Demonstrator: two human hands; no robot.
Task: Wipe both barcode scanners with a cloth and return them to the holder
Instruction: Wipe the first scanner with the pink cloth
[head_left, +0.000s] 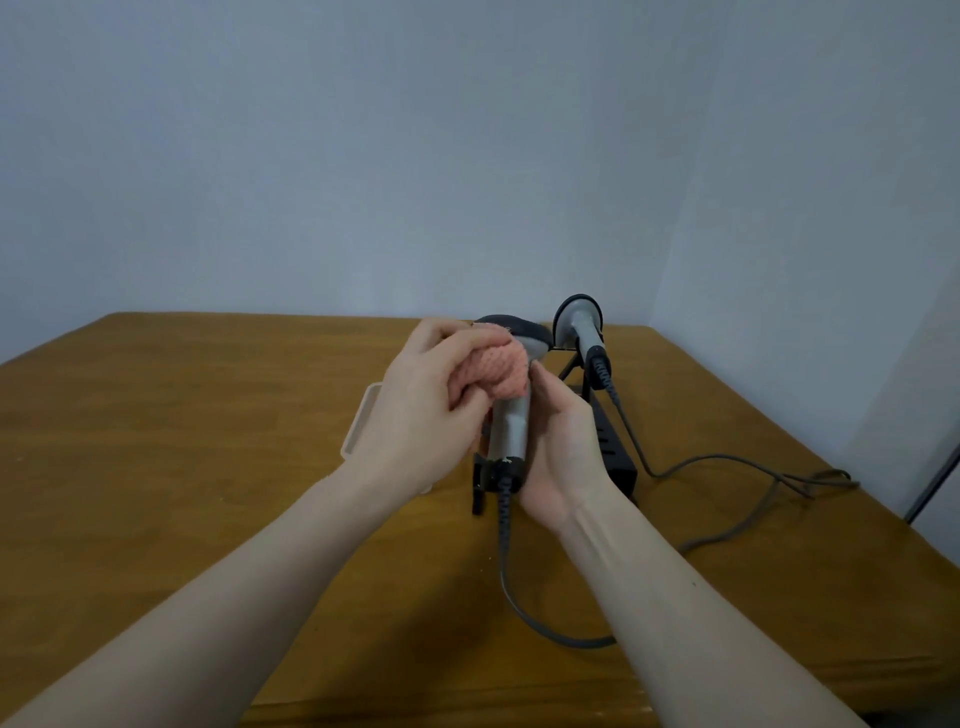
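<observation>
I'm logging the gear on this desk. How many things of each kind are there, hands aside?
Barcode scanners: 2, one held, one in the holder
Pink cloth: 1
Black holder: 1
Beige tray: 1
Total: 5
The left hand holds the cloth; the right hand holds the scanner.

Plain indoor room, type unclear: bare pale blue-grey painted wall (467, 156), brown wood-grain tabletop (182, 441), grey corded handheld barcode scanners (584, 332).
</observation>
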